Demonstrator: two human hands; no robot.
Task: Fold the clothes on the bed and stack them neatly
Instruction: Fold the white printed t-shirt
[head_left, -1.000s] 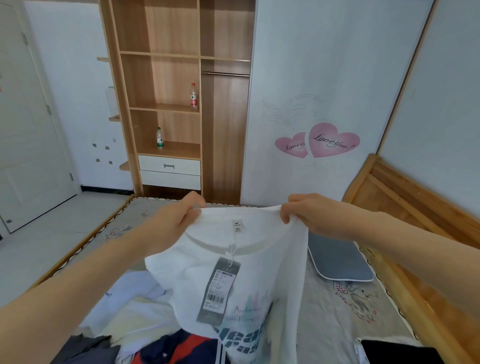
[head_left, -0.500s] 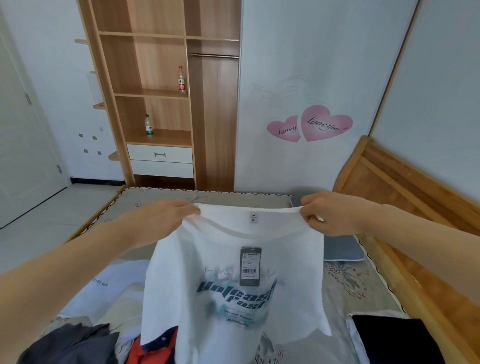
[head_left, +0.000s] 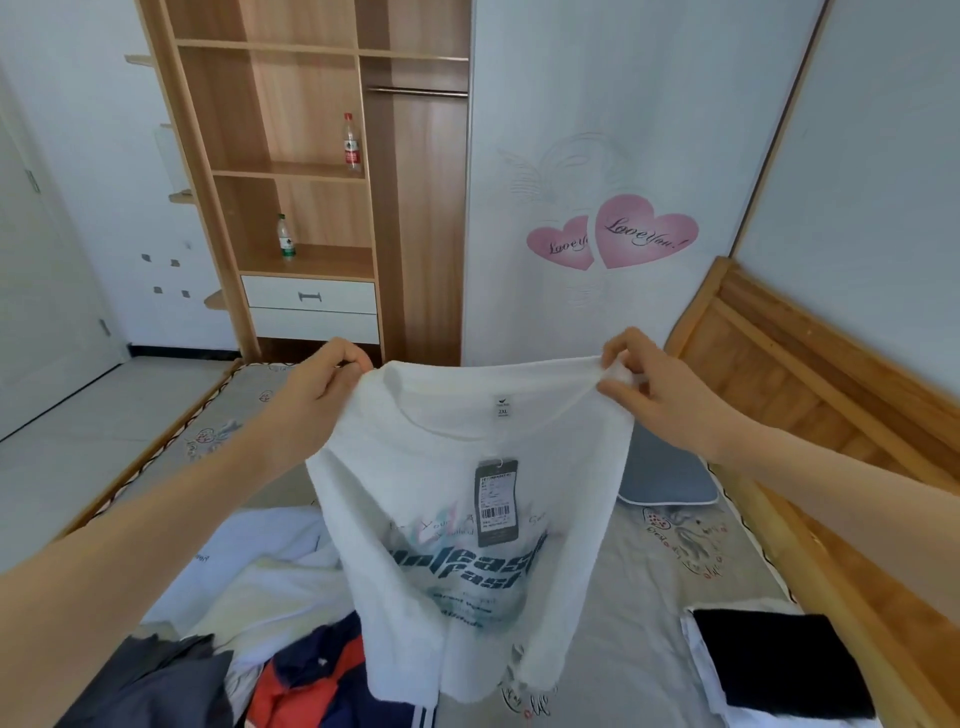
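Observation:
A white T-shirt (head_left: 415, 525) with dark print and a hanging price tag (head_left: 496, 501) is held up in the air above the bed (head_left: 649, 613). My left hand (head_left: 311, 395) grips its left shoulder and my right hand (head_left: 644, 389) pinches its right shoulder, so the shirt hangs spread between them with the collar on top. Under it to the left lies a heap of unfolded clothes (head_left: 260, 597), white, cream, grey and red-and-navy. A folded stack topped by a black garment (head_left: 774, 660) lies at the lower right of the bed.
A grey-blue pillow (head_left: 665, 478) lies behind the shirt near the wooden headboard (head_left: 810, 364) on the right. A wooden wardrobe (head_left: 322, 171) with two bottles and drawers stands past the foot of the bed. Floor runs along the left side.
My hands have moved apart along the shoulders, spreading the shirt wider; its printed front now hangs flat and faces me. The view has shifted slightly.

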